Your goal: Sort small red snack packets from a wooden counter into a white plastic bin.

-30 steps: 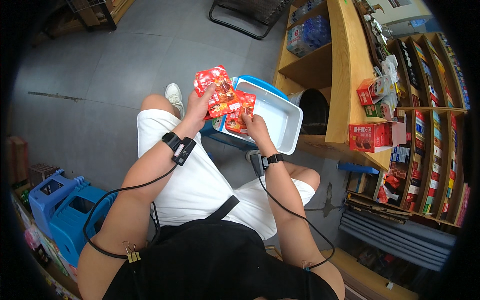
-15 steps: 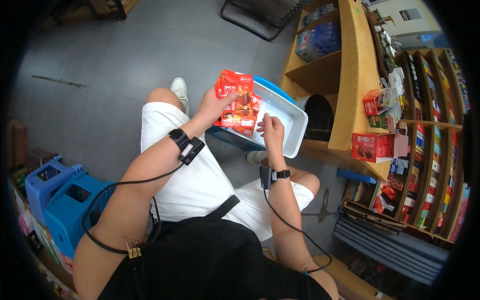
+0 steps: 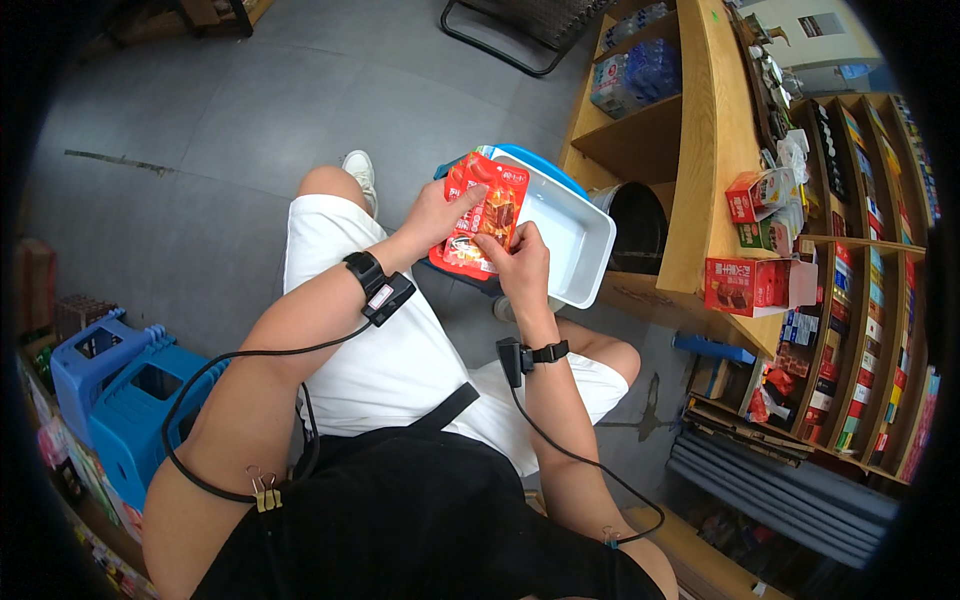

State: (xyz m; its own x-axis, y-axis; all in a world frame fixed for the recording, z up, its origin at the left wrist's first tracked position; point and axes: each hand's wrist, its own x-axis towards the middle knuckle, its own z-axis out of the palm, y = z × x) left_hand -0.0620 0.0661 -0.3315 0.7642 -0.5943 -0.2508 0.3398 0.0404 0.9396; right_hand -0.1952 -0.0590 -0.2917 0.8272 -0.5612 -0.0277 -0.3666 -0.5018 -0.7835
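Note:
Red printed snack packets (image 3: pixel 497 207), lying one against another, are held up between my two hands. My left hand (image 3: pixel 440 213) grips their left side with the thumb across the front. My right hand (image 3: pixel 525 262) pinches the lower right edge, its thumb on the printed face; its other fingers are partly hidden behind. I cannot tell how many packets are in the stack. Just behind and to the right of them is a white rectangular tub (image 3: pixel 588 228), its left end covered by the packets. A blue plastic edge (image 3: pixel 540 163) shows along the tub's far side.
A wooden counter (image 3: pixel 718 150) runs along the right, with opened red cartons (image 3: pixel 745 287) on it and bottled water packs (image 3: pixel 640 78) in its shelves. A black bin (image 3: pixel 637 228) stands beside the tub. Blue plastic stools (image 3: pixel 140 400) are at my left.
My right hand has moved left from over the tub and taken hold of the packets' edge. The packets have shifted slightly right and now lie closer together.

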